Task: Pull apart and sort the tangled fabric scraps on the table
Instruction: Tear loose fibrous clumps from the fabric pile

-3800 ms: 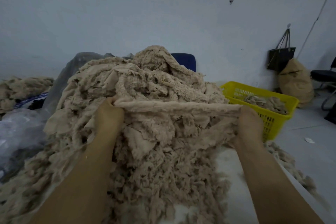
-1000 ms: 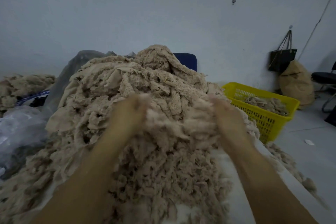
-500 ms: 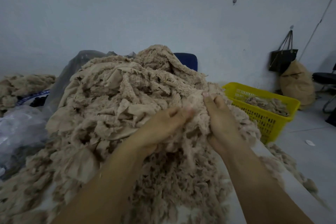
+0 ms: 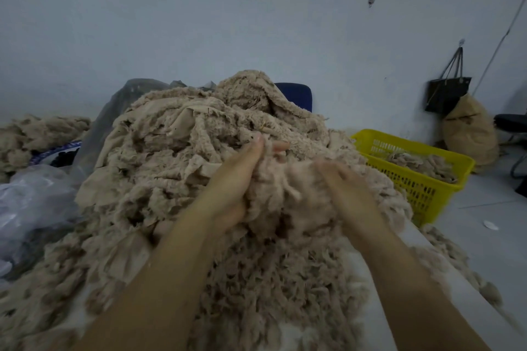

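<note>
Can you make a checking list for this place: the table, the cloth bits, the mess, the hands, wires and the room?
Surface: white table, mostly covered.
Job's things: big beige scrap pile; clump held at its front; yellow basket holding some scraps.
Clutter: clear plastic bag at left.
Hands: left hand grips the clump; right hand on it, blurred, grip unclear.
Cables: thin cord slanting down the wall.
Surroundings: black bag hanging on the wall, tan sack below it, blue chair behind the pile.
</note>
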The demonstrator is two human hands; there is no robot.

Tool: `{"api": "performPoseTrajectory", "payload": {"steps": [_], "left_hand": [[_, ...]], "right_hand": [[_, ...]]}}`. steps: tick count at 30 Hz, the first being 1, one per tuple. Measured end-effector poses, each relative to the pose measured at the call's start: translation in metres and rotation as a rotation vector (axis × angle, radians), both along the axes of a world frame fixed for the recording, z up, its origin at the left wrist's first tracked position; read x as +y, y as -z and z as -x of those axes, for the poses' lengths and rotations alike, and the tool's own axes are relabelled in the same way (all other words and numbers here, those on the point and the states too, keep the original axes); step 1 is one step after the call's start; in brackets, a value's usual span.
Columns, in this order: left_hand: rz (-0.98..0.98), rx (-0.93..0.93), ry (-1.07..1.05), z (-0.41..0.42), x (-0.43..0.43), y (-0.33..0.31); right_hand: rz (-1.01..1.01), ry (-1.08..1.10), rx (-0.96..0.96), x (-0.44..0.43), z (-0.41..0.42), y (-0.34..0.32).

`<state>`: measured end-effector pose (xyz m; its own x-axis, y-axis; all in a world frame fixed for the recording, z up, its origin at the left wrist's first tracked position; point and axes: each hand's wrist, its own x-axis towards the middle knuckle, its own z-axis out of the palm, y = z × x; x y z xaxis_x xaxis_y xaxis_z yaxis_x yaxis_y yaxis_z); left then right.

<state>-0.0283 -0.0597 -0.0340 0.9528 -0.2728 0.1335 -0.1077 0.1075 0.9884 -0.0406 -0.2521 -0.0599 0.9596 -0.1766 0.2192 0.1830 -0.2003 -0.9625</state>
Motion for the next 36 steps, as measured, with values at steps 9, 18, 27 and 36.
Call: {"api": "performPoseTrajectory", "payload": {"steps": [9, 18, 27, 36], "left_hand": [[-0.226, -0.252, -0.125, 0.008, -0.016, -0.003], [0.018, -0.035, -0.370, 0.000, 0.016, -0.013], [0.244, 0.022, -0.153, 0.002, -0.028, -0.009], [-0.861, -0.627, -0.275, -0.007, 0.006, 0.043]], "right_hand": [[0.323, -0.275, -0.198, 0.030, 0.003, 0.003], [0.788, -0.299, 0.293, -0.026, 0.009, 0.021], [0.486, -0.236, -0.019, 0.038, 0.016, -0.004], [-0.496, -0.016, 0.108, 0.004, -0.011, -0.003]]}}
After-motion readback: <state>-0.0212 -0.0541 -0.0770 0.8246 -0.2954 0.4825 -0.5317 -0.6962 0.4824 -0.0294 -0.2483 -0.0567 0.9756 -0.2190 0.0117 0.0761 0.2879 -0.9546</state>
